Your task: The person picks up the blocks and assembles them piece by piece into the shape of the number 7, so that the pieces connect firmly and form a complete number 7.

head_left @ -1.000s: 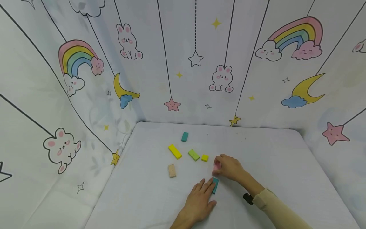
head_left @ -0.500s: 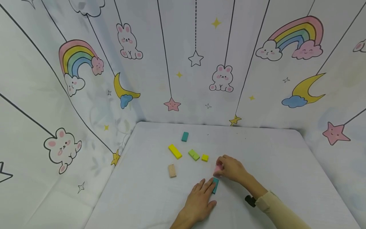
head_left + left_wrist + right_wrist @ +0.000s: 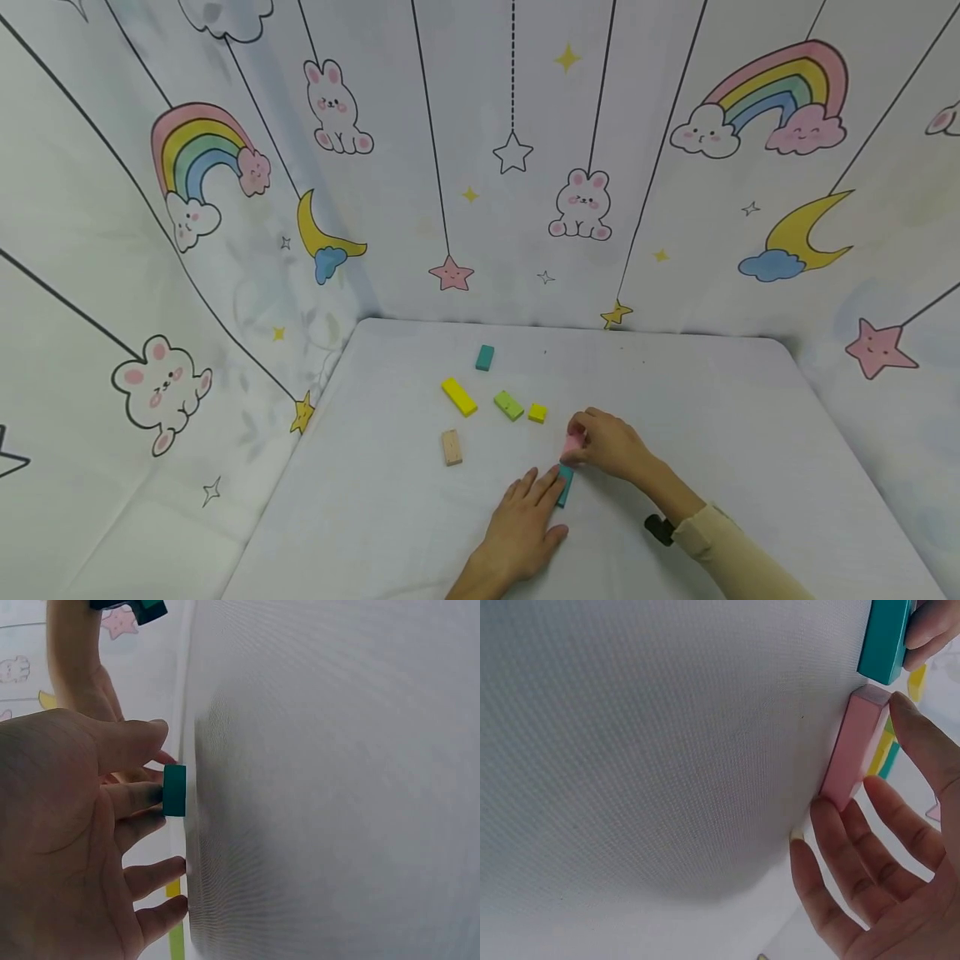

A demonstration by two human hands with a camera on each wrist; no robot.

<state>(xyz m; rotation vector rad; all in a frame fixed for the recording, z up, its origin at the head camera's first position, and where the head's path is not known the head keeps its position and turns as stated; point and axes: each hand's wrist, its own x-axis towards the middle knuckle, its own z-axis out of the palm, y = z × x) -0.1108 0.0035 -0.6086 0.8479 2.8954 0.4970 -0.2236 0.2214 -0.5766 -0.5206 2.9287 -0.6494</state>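
My left hand (image 3: 521, 529) lies on the table with its fingers extended, and its index fingertip rests on a teal block (image 3: 566, 488). The left wrist view shows that fingertip against the side of the teal block (image 3: 175, 791). Just beyond it, my right hand (image 3: 611, 443) pinches a pink block (image 3: 572, 444) lengthwise between thumb and fingers. In the right wrist view the pink block (image 3: 853, 746) lies flat, nearly end to end with the teal block (image 3: 885, 641). Whether the two ends touch I cannot tell.
Farther off on the white table (image 3: 360, 500) lie a yellow square block (image 3: 537, 413), a light green block (image 3: 508, 406), a long yellow block (image 3: 459, 397), a plain wooden block (image 3: 452, 447) and another teal block (image 3: 485, 358). A printed cloth wall (image 3: 495, 225) stands behind the table.
My right hand has shifted the pink block slightly to the right and nearer to the teal block, so the gap between them has narrowed. The left hand has stayed in place.
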